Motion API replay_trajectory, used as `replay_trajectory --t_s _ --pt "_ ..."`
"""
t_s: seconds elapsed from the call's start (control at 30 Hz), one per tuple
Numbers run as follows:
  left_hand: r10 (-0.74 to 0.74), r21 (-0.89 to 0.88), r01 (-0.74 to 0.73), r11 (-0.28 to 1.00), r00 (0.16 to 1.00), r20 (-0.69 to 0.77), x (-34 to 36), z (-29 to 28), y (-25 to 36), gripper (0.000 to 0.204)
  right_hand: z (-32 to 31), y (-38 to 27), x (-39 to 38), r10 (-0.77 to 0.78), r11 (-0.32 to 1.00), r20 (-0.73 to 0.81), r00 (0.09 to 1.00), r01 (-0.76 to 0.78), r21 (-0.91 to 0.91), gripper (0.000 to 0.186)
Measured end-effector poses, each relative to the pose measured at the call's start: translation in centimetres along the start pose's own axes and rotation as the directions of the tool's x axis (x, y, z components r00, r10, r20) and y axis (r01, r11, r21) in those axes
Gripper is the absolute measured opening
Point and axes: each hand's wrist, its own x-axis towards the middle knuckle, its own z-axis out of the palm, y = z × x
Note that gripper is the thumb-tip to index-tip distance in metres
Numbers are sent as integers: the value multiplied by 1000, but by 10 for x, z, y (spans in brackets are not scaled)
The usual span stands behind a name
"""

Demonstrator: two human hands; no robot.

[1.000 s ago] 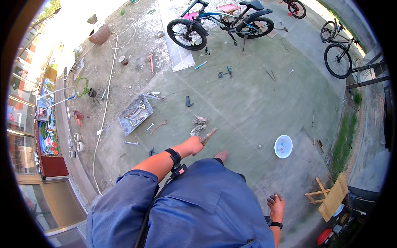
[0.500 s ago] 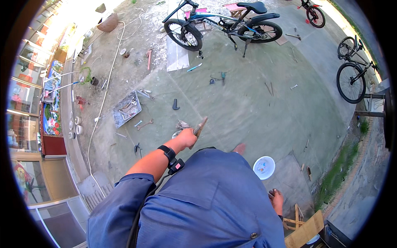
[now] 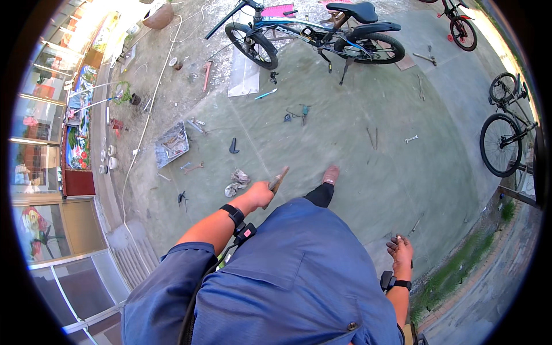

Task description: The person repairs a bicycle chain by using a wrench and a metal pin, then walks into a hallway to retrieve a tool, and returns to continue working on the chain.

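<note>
Ahead of the blue shirt, the left hand is gripping a narrow brown object.
Its long axis is slanting forward and rightward from the closed fingers; the right hand, well apart, is hanging loosely curled, showing nothing held.

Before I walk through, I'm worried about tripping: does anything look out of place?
Yes: a crumpled rag lies loose on the ground, and a wrench lies beside the tool tray rather than inside.
</note>
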Motion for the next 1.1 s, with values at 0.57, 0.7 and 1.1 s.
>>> replay_trajectory --t_s 0.57,0.7,1.1 --pt "-43 -218 10 976 988 -147 62 18 123 16 7 -156 134 95 975 150 984 -61 -214 34" --pt "-82 -332 9 943 975 -208 54 37 120 12 12 -206 166 61 958 194 979 -2 -288 34" --pt "-169 -405 31 914 936 -308 33 84 139 12 -16 -255 216 70 921 218 974 21 -390 35"
